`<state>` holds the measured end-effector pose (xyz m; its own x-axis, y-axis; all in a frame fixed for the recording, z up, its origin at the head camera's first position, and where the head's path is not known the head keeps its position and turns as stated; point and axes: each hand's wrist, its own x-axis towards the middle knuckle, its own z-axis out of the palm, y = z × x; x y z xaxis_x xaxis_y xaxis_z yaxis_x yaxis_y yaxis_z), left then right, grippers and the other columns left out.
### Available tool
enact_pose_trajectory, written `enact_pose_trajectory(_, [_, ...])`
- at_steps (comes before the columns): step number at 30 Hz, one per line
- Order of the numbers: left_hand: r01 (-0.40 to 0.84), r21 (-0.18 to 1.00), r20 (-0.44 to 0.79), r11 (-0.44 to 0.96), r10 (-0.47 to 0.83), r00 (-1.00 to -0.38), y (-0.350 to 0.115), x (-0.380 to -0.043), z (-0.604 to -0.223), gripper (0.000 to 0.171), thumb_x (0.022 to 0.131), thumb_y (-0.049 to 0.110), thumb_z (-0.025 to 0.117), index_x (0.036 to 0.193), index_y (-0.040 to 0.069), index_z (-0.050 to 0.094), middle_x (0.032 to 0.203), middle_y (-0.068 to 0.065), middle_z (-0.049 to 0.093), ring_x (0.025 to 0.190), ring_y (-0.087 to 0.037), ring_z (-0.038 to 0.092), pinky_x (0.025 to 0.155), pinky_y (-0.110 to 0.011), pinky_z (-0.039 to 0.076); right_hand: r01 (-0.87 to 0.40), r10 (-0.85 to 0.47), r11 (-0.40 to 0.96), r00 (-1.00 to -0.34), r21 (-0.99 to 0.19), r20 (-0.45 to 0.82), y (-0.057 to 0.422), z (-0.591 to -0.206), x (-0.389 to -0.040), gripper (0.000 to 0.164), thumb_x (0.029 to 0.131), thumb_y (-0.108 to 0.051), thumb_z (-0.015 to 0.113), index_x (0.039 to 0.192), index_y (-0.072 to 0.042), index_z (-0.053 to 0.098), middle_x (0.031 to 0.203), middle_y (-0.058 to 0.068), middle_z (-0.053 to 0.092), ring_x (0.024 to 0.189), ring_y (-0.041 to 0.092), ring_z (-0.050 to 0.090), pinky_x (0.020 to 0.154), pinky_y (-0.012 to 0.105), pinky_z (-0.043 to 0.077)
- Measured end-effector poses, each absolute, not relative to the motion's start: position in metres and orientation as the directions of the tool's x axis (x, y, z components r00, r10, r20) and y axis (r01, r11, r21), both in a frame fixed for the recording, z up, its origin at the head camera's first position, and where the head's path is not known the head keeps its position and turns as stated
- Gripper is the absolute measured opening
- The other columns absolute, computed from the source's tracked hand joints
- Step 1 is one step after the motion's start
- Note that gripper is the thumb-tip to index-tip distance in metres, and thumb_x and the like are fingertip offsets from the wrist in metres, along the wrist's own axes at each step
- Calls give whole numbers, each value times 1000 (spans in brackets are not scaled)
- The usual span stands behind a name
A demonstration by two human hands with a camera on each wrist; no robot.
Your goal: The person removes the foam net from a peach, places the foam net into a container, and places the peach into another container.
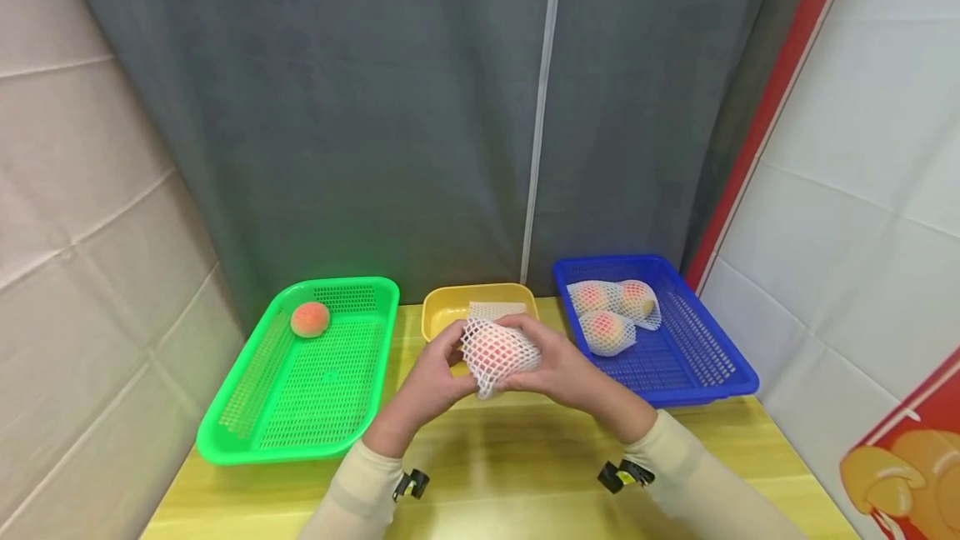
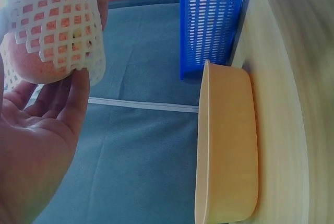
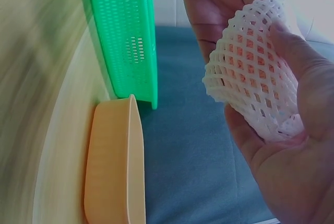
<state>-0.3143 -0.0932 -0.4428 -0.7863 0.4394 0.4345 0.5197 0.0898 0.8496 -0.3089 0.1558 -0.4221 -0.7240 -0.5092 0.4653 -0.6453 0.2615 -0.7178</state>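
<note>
A peach [image 2: 36, 65] in a white foam net [image 1: 498, 355] is held up between both hands, above the table's middle. My left hand [image 1: 432, 380] grips its left side, with fingertips beneath it in the left wrist view. On the other side my right hand [image 1: 564, 367] holds the netted peach, the thumb [image 3: 300, 51] lying over the mesh. The net covers most of the fruit, and bare skin shows at one end in the left wrist view. Just behind the hands, a yellow basket [image 1: 442, 300] contains flat white foam netting [image 1: 497, 309].
On the left stands a green basket [image 1: 386, 340] with one bare peach [image 1: 310, 319] at its back. A blue basket [image 1: 697, 340] on the right has three netted peaches [image 1: 606, 332] in its left part. Grey curtain [image 1: 360, 123] hangs behind the wooden table [image 1: 495, 473].
</note>
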Motion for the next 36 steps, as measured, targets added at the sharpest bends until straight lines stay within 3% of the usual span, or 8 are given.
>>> enact_pose_trajectory(7, [526,841,436,127,416,-798,-95,-313,-443,66,83,-2,81,145,5,59,138,-8,63,125,-26,64,110,-39,56,-657,-484,282,-727,-699,487,159,-425,-310,69,84,-15,99,145,-12,67,138,6,71,115,21,68,94,32,58])
enact_pose_trajectory(13, [538,832,458,136,378,-804,-103,-314,-446,64,85,2,84,145,7,62,140,-10,63,125,-29,62,107,-42,57,-648,-396,273,-749,-711,531,168,-425,-312,26,88,-7,94,111,-12,83,108,1,78,92,15,68,77,28,57])
enact_pose_trajectory(17, [551,826,476,118,376,-795,-108,-313,-446,61,88,5,86,145,7,63,141,-12,63,124,-30,64,106,-41,58,-613,-394,354,-783,-707,481,174,-421,-312,14,89,-6,92,100,-11,85,94,-4,78,81,10,67,71,27,57])
enact_pose_trajectory(25, [506,850,418,149,395,-818,-110,-309,-444,60,94,17,90,147,15,62,140,-5,63,123,-24,66,110,-39,56,-605,-480,535,-792,-590,377,176,-419,-310,9,94,-11,87,100,-12,82,88,-10,74,73,5,60,66,27,56])
enact_pose_trajectory(30, [508,848,419,153,394,-818,-110,-309,-445,59,96,19,89,147,18,62,140,-3,62,124,-24,65,111,-46,55,-603,-501,569,-793,-559,346,176,-421,-311,19,91,-3,81,103,-15,73,86,-11,68,74,6,57,65,27,52])
enact_pose_trajectory(36, [513,843,425,163,382,-820,-113,-309,-447,59,95,18,89,147,15,61,140,-5,63,125,-25,65,113,-54,53,-629,-537,575,-772,-522,339,178,-423,-313,30,91,0,78,118,-13,72,98,-7,71,85,10,62,74,31,55])
